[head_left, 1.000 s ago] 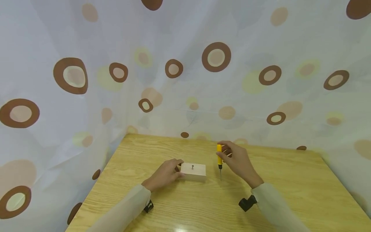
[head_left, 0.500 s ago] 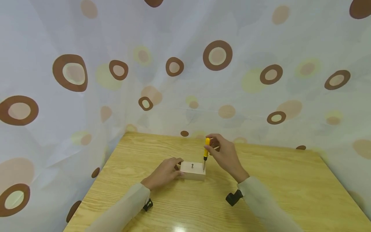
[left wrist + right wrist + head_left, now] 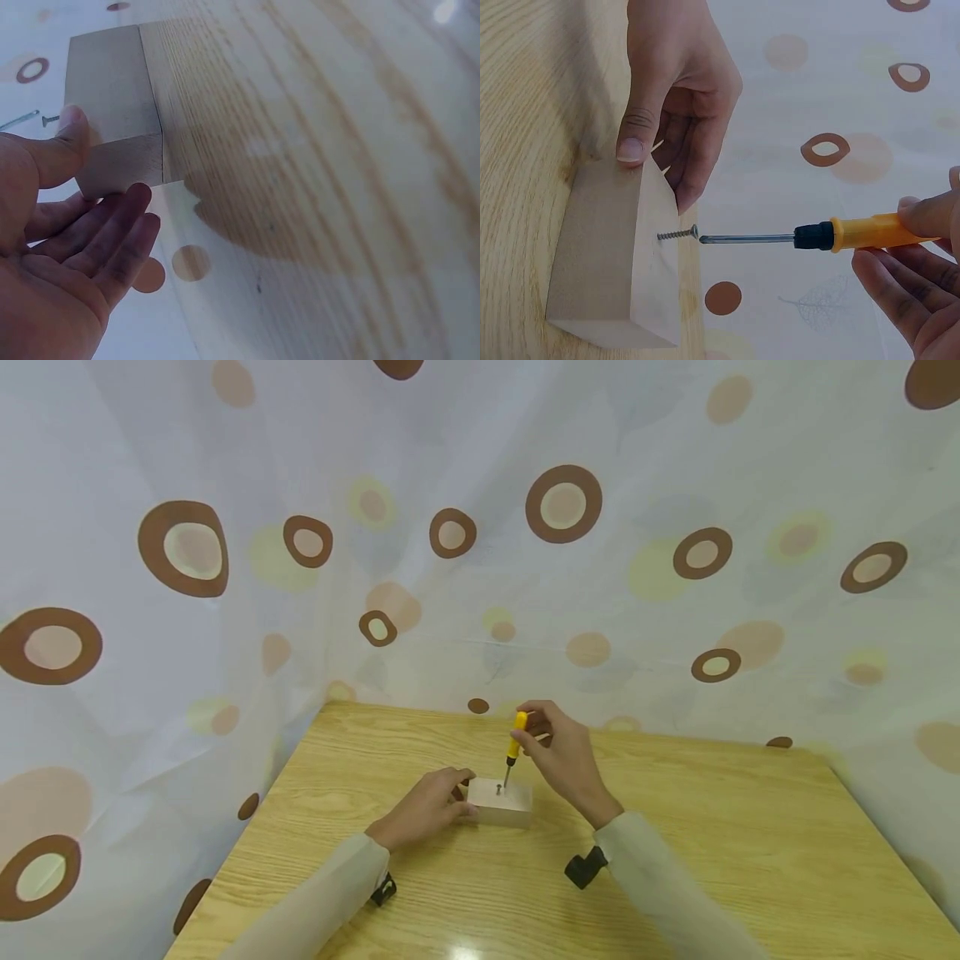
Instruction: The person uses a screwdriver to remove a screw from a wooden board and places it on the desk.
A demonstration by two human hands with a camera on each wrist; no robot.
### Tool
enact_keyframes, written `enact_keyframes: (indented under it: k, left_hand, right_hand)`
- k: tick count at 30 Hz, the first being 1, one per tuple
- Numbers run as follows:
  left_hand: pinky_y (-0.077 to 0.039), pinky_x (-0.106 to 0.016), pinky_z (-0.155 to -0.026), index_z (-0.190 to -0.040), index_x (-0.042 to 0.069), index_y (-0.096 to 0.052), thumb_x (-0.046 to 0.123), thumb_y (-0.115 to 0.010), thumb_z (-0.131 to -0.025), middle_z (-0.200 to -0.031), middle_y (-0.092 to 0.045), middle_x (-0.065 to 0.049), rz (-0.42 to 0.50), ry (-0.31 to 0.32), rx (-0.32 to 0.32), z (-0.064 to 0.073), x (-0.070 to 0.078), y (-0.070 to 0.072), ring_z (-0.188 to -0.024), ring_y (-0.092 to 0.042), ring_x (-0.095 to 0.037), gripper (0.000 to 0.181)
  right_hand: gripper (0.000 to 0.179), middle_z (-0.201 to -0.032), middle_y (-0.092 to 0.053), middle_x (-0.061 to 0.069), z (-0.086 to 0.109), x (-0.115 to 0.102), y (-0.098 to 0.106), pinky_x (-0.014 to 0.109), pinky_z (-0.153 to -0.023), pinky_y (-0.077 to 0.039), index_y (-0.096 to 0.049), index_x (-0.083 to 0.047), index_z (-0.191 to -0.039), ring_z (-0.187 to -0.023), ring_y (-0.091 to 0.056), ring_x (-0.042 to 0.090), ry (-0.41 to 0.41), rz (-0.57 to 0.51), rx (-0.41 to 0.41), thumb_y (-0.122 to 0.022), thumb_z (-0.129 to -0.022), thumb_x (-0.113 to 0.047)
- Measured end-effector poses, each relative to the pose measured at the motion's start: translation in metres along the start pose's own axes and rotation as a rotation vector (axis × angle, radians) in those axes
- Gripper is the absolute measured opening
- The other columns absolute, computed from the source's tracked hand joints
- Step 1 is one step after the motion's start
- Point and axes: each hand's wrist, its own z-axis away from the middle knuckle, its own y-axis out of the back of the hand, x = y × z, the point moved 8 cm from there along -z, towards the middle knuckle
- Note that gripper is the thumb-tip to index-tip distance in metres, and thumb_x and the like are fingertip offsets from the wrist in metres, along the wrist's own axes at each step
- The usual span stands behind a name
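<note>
Screwdriver (image 3: 815, 235) pinched by its yellow handle in the right grip (image 3: 564, 756), shaft slanting down below it, tip just beside the head of an upright screw (image 3: 676, 235), contact unclear. Beneath, a pale wooden block (image 3: 600, 240), screw jutting from its top, flat on the counter (image 3: 750, 835), one end held in the left grip (image 3: 422, 808).

I cannot tell whether my screwdriver (image 3: 821, 235) touches the screw (image 3: 676, 235).
The screw's lower end is hidden in the block (image 3: 604, 247). My right hand (image 3: 922, 289) partly covers the handle (image 3: 862, 232) and is cropped by the right wrist view's edge. In the left wrist view, my left hand (image 3: 56, 289) is cut off, and its thumb (image 3: 70, 139) hides part of the screw.
</note>
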Motion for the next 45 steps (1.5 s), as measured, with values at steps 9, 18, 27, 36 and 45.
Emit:
enact_keyframes:
  k: [9,18,27,36,45]
  left_hand:
    - [-0.050,-0.025,-0.082,-0.133,0.006,-0.052,0.039,-0.064,-0.089,-0.112,-0.060,-0.001,0.004,-0.025,-0.003,0.000,0.001,0.000,-0.099,-0.060,-0.014,0.057]
    - [-0.050,-0.026,-0.084,-0.137,0.004,-0.048,0.034,-0.066,-0.089,-0.120,-0.058,-0.006,0.016,-0.023,-0.005,0.001,-0.001,-0.002,-0.102,-0.060,-0.016,0.059]
    - [-0.050,-0.027,-0.085,-0.139,0.005,-0.046,0.032,-0.065,-0.091,-0.131,-0.054,-0.008,0.059,-0.017,-0.012,0.002,-0.003,-0.002,-0.108,-0.060,-0.019,0.059]
    - [-0.050,-0.030,-0.087,-0.137,0.006,-0.050,0.033,-0.066,-0.090,-0.130,-0.055,-0.007,0.075,-0.008,-0.010,0.000,-0.003,0.000,-0.110,-0.059,-0.020,0.056]
    - [-0.051,-0.029,-0.087,-0.136,0.005,-0.051,0.035,-0.066,-0.089,-0.129,-0.057,-0.007,0.060,-0.024,-0.006,-0.001,-0.002,-0.001,-0.108,-0.060,-0.020,0.058]
  right_hand:
    - [0.032,-0.095,-0.064,-0.007,-0.001,-0.003,-0.008,0.025,-0.066,-0.053,-0.057,-0.018,-0.119,-0.084,-0.062,0.007,0.018,0.022,-0.005,-0.068,-0.090,-0.026]
    - [0.031,-0.101,-0.063,-0.007,-0.002,-0.013,-0.016,0.026,-0.068,-0.053,-0.058,-0.022,-0.120,-0.087,-0.062,0.007,0.088,0.038,-0.074,-0.066,-0.091,-0.015]
    - [0.024,-0.089,-0.069,-0.008,-0.005,-0.019,-0.017,0.026,-0.071,-0.053,-0.064,-0.025,-0.116,-0.078,-0.064,0.005,0.089,0.027,-0.097,-0.065,-0.092,-0.029]
    - [0.014,-0.092,-0.072,-0.004,-0.008,-0.021,-0.016,0.024,-0.041,-0.026,-0.057,-0.014,-0.101,-0.058,-0.062,0.008,0.077,-0.021,-0.144,-0.065,-0.092,-0.020]
    - [0.013,-0.097,-0.067,-0.009,-0.008,-0.015,-0.014,0.035,-0.075,-0.052,-0.061,-0.021,-0.106,-0.089,-0.065,0.010,-0.009,-0.094,-0.197,-0.062,-0.094,-0.026]
